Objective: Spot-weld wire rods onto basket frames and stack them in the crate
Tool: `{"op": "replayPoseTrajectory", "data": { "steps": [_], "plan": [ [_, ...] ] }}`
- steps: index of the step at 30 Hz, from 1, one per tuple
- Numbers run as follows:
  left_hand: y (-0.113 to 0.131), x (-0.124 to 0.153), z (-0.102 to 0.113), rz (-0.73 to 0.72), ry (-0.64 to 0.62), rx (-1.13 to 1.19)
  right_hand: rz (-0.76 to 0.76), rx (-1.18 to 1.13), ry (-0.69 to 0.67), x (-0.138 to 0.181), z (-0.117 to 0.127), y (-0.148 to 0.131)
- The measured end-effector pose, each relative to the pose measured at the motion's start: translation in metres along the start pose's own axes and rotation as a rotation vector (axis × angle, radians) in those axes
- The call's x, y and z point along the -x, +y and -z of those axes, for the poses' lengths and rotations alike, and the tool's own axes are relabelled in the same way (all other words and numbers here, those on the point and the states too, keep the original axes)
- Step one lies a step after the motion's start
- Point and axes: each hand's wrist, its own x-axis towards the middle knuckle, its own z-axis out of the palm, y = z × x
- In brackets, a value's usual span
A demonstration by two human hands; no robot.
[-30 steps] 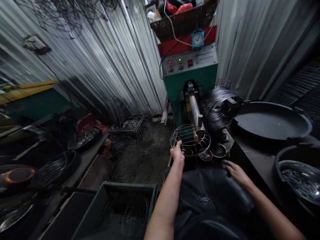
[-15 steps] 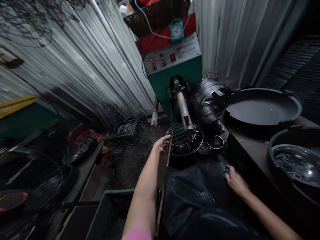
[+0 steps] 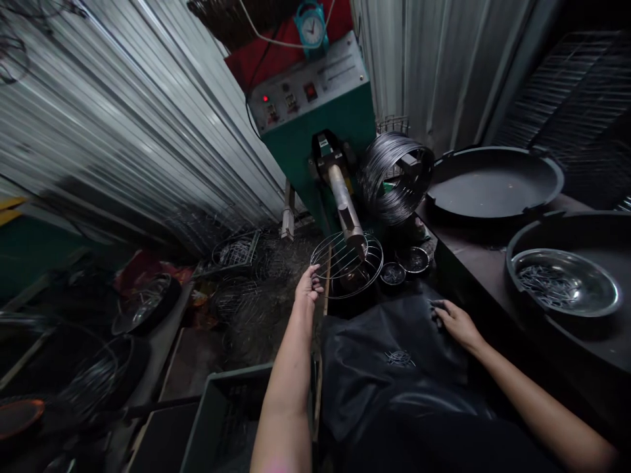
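My left hand [image 3: 309, 284] is closed on the left rim of a round wire basket [image 3: 329, 255] with parallel bars across it. The basket sits around the lower end of a spot welder's metal arm [image 3: 348, 217]; whether they touch I cannot tell. Over my lap spreads a black apron [image 3: 355, 348], with a small pile of short wire pieces [image 3: 400, 358] lying on it. At the apron's right edge is my right hand [image 3: 458, 323], fingers drawn together and dark at the tips. What they pinch, if anything, is too small to make out.
Behind stands the green welder [image 3: 290, 151] with a red light lit. Right of its arm is a wire coil [image 3: 394, 177], with small bowls [image 3: 393, 273] below. Large black pans [image 3: 493, 184] and a metal bowl of wire pieces [image 3: 596, 289] stand right. A green crate [image 3: 217, 394] is lower left.
The view has shifted, so the welder appears further left and higher. My left hand still holds the basket by the welder arm. My right hand stays by the apron's edge, fingers drawn together.
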Motion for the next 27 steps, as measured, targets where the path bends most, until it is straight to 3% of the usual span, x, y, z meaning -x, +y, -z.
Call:
{"op": "replayPoseTrajectory", "data": {
  "steps": [5,9,13,17,22,27],
  "plan": [
    [-0.008,0.014,-0.003,-0.087,0.045,0.071,-0.114,0.108,0.028,-0.005,-0.002,-0.003],
    [-0.013,0.02,-0.009,-0.15,0.098,0.103,-0.043,0.228,0.074,-0.007,-0.002,0.001],
    [-0.019,0.022,-0.014,-0.166,0.141,0.131,-0.014,0.151,0.013,-0.006,0.001,-0.001],
    [-0.023,0.023,-0.021,-0.191,0.18,0.154,0.173,-0.081,-0.03,-0.003,-0.003,-0.05],
    [-0.026,0.025,-0.03,-0.213,0.16,0.186,0.374,-0.334,-0.161,-0.012,-0.04,-0.134],
    [-0.025,0.024,-0.033,-0.285,0.209,0.181,0.422,-0.123,-0.236,-0.033,-0.071,-0.147]
  ]
}}
